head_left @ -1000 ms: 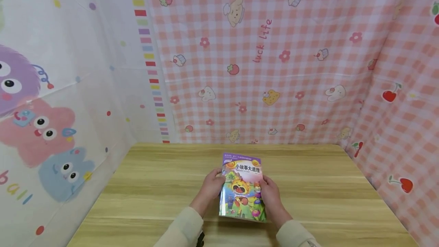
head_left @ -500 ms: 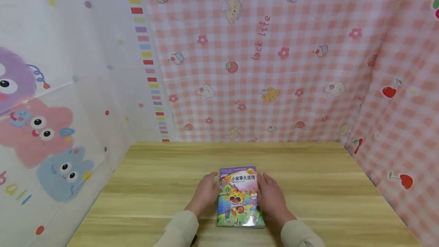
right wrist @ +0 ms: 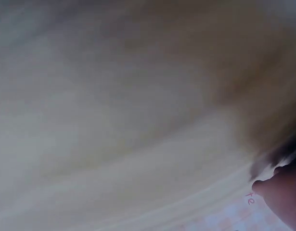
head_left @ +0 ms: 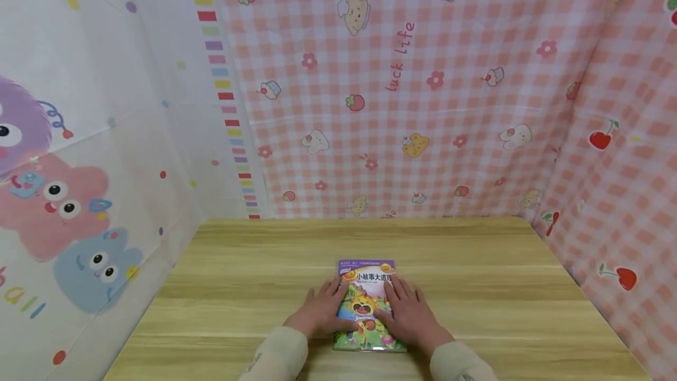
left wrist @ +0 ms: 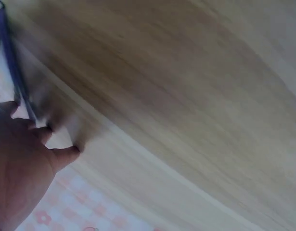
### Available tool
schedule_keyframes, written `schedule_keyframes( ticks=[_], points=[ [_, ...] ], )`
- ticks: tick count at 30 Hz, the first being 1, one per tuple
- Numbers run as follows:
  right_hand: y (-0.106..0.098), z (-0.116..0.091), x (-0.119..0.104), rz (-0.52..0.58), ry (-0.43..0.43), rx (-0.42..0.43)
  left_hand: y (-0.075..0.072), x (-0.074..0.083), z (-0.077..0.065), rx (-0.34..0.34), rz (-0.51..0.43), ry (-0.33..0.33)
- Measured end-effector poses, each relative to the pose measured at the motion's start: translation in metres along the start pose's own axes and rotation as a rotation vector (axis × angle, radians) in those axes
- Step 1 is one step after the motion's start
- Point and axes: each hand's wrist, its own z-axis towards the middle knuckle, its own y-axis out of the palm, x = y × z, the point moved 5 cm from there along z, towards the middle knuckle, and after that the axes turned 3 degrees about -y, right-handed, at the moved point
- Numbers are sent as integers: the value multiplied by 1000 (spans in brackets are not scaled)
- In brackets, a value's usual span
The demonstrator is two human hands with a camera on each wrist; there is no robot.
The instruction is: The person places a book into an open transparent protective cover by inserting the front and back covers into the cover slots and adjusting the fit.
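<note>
A children's storybook (head_left: 364, 304) with a purple top band and a cartoon tiger-like animal on its cover lies flat on the wooden table, cover up. My left hand (head_left: 319, 310) rests over the book's left edge, fingers spread and thumb across the lower cover. Over the right edge lies my right hand (head_left: 409, 313), its fingers extended and its thumb on the cover. In the left wrist view the left hand (left wrist: 22, 154) reaches to the book's edge (left wrist: 13, 62). Only part of the right hand (right wrist: 285, 195) shows in the blurred right wrist view.
The wooden table (head_left: 238, 269) extends on both sides of the book. Behind it hangs a pink checked cloth (head_left: 328, 87), which continues on the right. A white cloth with cartoon figures (head_left: 69, 204) covers the left side.
The book, held tilted between both hands a second ago, has come down flat on the table. Both hands have shifted inward from its sides onto the cover.
</note>
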Motion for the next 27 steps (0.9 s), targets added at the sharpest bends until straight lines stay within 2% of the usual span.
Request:
schedule_keyframes(
  ticks=[7, 17, 27],
  points=[
    [14, -3, 9, 7, 20, -7, 3, -6, -3, -31, -21, -4],
    [6, 2, 0, 36, 58, -58, 3, -12, -1, -20, -35, 0],
    [6, 4, 0, 25, 49, -60, 5, -16, -7, -68, -77, 5]
  ],
)
